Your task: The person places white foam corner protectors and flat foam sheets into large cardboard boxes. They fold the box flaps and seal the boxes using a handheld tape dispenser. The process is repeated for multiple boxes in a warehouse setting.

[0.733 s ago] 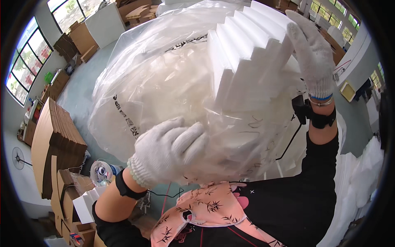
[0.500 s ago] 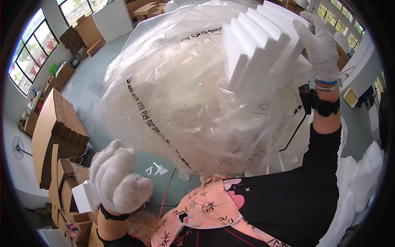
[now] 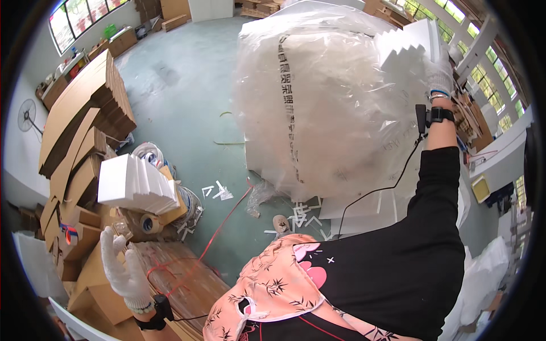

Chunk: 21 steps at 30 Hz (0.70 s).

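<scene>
My right hand (image 3: pixel 440 78), in a white knit glove, is raised at the far right against the end of several stepped white foam boards (image 3: pixel 408 50). Its fingers are partly hidden there, so their grip is unclear. These boards lie on top of a large bulk wrapped in clear plastic film (image 3: pixel 335 108). At lower left my left hand (image 3: pixel 124 275), also gloved, holds nothing, with fingers stretched upward and apart. Just beyond it sits another stack of white foam pieces (image 3: pixel 136 184), beside a roll of tape (image 3: pixel 150 223).
Stacked cardboard sheets (image 3: pixel 85 113) and open boxes (image 3: pixel 85 227) crowd the left side. A red strap (image 3: pixel 224 213) runs across the green floor (image 3: pixel 170 85), where white scraps (image 3: pixel 301 216) lie. A black cable (image 3: pixel 369 192) hangs from my right wrist. More white foam (image 3: pixel 483 284) is at lower right.
The view has swung left, bringing the left-hand foam stack and more floor into sight. My left hand has dropped lower and its curled fingers have spread. My right hand stays by the foam boards.
</scene>
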Each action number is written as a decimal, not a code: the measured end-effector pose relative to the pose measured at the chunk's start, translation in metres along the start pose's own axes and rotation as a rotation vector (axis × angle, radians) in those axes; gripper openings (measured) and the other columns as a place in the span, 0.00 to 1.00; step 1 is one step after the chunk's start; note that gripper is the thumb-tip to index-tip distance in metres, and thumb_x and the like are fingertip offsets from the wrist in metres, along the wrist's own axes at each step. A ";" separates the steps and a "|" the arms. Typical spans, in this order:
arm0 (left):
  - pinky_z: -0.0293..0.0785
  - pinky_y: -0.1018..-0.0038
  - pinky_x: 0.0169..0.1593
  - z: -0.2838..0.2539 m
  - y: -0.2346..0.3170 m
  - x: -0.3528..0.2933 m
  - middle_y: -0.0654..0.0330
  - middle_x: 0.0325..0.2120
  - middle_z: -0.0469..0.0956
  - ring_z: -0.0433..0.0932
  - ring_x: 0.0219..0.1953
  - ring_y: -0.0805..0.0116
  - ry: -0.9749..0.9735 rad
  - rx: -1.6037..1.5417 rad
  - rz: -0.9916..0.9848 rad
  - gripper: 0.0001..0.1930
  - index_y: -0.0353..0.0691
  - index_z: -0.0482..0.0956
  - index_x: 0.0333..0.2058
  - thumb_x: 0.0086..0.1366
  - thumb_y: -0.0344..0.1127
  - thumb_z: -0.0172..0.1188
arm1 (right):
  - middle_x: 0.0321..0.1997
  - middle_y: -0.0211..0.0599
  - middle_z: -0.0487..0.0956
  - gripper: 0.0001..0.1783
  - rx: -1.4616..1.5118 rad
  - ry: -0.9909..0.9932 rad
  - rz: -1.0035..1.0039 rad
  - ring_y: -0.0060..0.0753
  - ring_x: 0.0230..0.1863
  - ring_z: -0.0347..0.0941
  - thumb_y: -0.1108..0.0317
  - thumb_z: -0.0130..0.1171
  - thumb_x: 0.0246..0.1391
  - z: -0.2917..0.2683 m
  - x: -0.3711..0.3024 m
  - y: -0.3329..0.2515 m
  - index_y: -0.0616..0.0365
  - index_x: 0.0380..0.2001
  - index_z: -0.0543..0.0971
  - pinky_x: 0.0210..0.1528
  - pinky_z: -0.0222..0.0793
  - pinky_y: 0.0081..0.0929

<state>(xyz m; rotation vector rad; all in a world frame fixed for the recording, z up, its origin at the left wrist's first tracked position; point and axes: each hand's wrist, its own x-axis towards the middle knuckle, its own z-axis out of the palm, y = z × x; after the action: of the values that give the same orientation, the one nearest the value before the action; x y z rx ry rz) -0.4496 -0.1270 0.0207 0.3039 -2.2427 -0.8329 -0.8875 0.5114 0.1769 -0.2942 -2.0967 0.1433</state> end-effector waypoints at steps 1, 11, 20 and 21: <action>0.69 0.68 0.57 -0.014 -0.012 -0.017 0.50 0.61 0.68 0.73 0.50 0.63 0.037 -0.018 -0.051 0.30 0.30 0.62 0.64 0.60 0.19 0.48 | 0.48 0.56 0.79 0.37 -0.010 0.080 -0.034 0.58 0.49 0.76 0.48 0.62 0.46 0.000 -0.004 -0.001 0.47 0.60 0.68 0.50 0.72 0.47; 0.68 0.71 0.59 -0.142 -0.013 -0.108 0.52 0.59 0.70 0.74 0.53 0.67 0.271 -0.249 -0.426 0.28 0.30 0.62 0.63 0.64 0.23 0.53 | 0.43 0.46 0.80 0.32 0.819 -0.011 -0.317 0.41 0.41 0.76 0.56 0.61 0.50 -0.120 -0.097 -0.191 0.61 0.56 0.70 0.47 0.71 0.33; 0.64 0.65 0.62 -0.193 0.020 -0.133 0.50 0.58 0.70 0.71 0.57 0.62 0.499 -0.361 -0.304 0.37 0.27 0.59 0.64 0.67 0.50 0.58 | 0.61 0.45 0.71 0.53 1.831 -1.740 -0.964 0.33 0.61 0.68 0.50 0.65 0.44 -0.286 -0.368 -0.509 0.67 0.68 0.56 0.61 0.61 0.28; 0.64 0.64 0.63 -0.202 0.026 -0.129 0.50 0.58 0.70 0.71 0.58 0.62 0.529 -0.403 -0.324 0.37 0.27 0.59 0.63 0.68 0.52 0.57 | 0.57 0.42 0.73 0.52 2.005 -1.810 -0.887 0.31 0.57 0.70 0.53 0.65 0.43 -0.302 -0.388 -0.534 0.64 0.68 0.57 0.58 0.64 0.27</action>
<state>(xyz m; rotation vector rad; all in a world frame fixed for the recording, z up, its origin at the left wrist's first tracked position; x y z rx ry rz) -0.2161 -0.1472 0.0756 0.6218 -1.5175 -1.1897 -0.5180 -0.1117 0.1292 2.6205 -1.8085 2.2438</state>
